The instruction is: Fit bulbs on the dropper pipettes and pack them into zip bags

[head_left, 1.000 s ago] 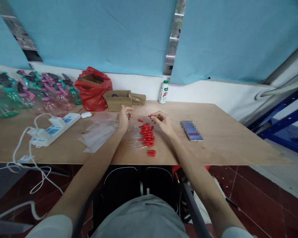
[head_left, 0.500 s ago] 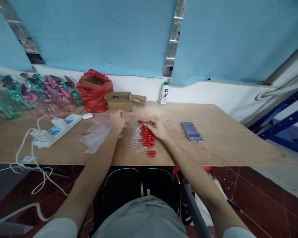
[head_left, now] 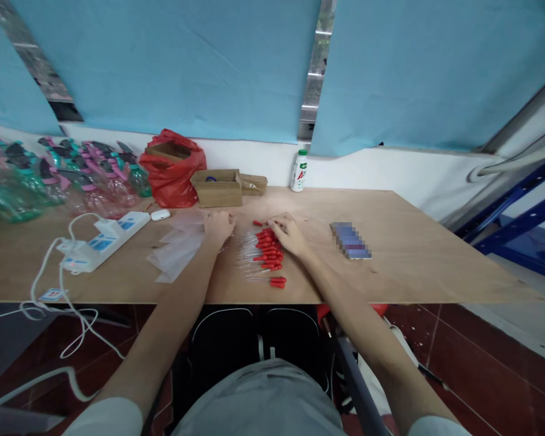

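Many droppers lie left-to-right on the table, red bulbs rightward, just to the near-left of your right hand, the closer one, fingers bent, while your left hand curls at the clear bags; whether either grips anything, I cannot tell.

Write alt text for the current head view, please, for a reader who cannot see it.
A person's right hand is at clustered red-bulbed droppers on a wooden table, the left hand at clear plastic bags. A phone lies to the right; spray bottles stand far left.
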{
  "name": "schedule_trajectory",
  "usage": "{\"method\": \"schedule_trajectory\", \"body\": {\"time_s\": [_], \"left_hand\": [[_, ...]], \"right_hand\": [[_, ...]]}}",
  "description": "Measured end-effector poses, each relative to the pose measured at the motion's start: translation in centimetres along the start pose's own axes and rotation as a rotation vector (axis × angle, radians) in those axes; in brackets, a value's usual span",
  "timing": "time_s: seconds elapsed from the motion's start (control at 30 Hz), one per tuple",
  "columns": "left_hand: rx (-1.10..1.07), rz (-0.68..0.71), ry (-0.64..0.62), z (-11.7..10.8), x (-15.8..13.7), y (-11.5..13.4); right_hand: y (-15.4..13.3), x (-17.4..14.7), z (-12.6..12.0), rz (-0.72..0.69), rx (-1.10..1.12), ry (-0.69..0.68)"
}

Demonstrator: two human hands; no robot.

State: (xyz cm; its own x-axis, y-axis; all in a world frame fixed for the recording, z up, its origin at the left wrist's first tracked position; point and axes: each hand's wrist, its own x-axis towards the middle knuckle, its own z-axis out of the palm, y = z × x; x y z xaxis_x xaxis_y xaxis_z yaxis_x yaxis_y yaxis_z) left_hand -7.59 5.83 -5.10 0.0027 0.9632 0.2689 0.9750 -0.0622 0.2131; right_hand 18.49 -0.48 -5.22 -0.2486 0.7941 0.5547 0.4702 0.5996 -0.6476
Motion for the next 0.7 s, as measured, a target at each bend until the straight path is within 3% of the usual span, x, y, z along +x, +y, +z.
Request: {"method": "schedule_trajectory", "body": {"time_s": [0.23,0.33,0.5,0.7], "left_hand": [[0.037,0.025,-0.080,-0.3,-0.2,0.8],[0.016,0.065,-0.055,-0.2,-0.2,0.9],[-0.184,0.103,-0.010,0.0,-0.4,1.0],[-0.267,0.133,-0.079,-0.4,-0.4,1.7]], "right_hand": [[-0.1,0.2,-0.5,0.041,-0.021,0.062],[-0.1,0.2,-0.6,0.043,-0.019,0.066],[0.3,0.2,-0.7,0.052,-0.040,0.082],[0.8,0.2,-0.8,0.068,-0.056,0.089]]}}
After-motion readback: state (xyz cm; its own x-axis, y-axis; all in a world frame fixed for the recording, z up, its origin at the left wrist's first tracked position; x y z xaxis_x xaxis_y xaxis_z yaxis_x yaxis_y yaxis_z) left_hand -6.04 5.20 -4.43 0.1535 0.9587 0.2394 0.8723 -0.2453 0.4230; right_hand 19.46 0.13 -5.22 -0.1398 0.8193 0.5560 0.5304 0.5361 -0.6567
